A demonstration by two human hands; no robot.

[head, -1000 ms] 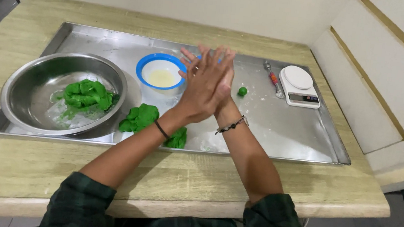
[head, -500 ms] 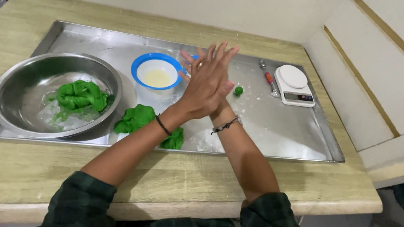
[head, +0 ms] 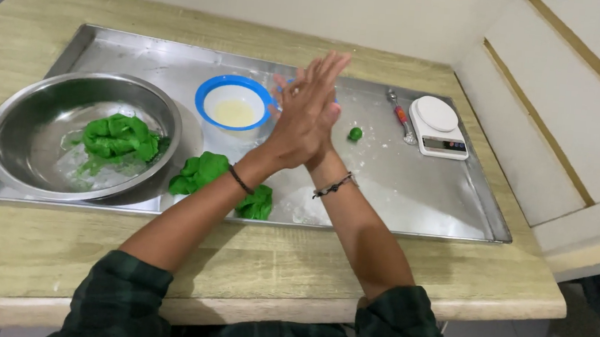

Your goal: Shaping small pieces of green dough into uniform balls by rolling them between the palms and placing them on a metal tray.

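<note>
Your left hand [head: 302, 128] and right hand [head: 319, 119] press flat together, fingers aimed at 12 o'clock, contents hidden, above the tray [head: 415, 194], whose bare metal lies at 4 o'clock.

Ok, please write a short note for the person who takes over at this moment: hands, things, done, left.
Left hand and right hand: palms pressed together above the tray; whatever is between them is hidden.
Things: green dough in the steel bowl, a dough pile on the tray, blue bowl, scale.
Done: one small green ball lies on the tray.
Left: the bowl dough and the pile are unshaped.
</note>
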